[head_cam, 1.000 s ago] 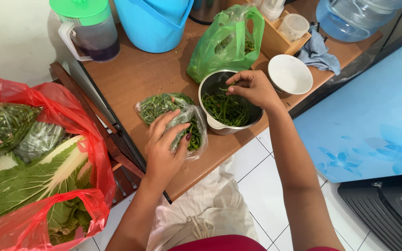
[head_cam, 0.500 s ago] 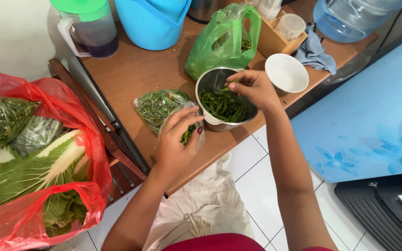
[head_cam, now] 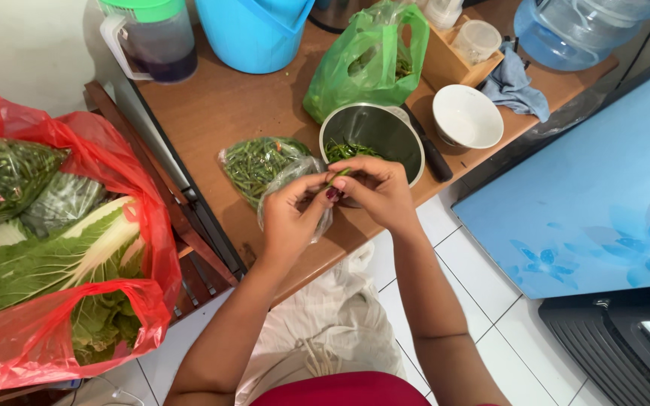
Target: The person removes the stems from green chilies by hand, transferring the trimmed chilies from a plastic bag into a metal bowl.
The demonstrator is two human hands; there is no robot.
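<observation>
both hands pinch green chilli, mostly hidden.

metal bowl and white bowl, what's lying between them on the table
A black-handled knife lies between the metal bowl and the white bowl, seen in the head view.

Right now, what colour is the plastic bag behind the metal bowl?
Translucent green; the plastic bag stands behind the metal bowl, clearest in the head view.

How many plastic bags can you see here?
3 in plain view: a red plastic bag of leafy greens at left, a green plastic bag behind the metal bowl, and a clear bag of green chilies by the left hand. Clear inner bags may hide more.
</observation>
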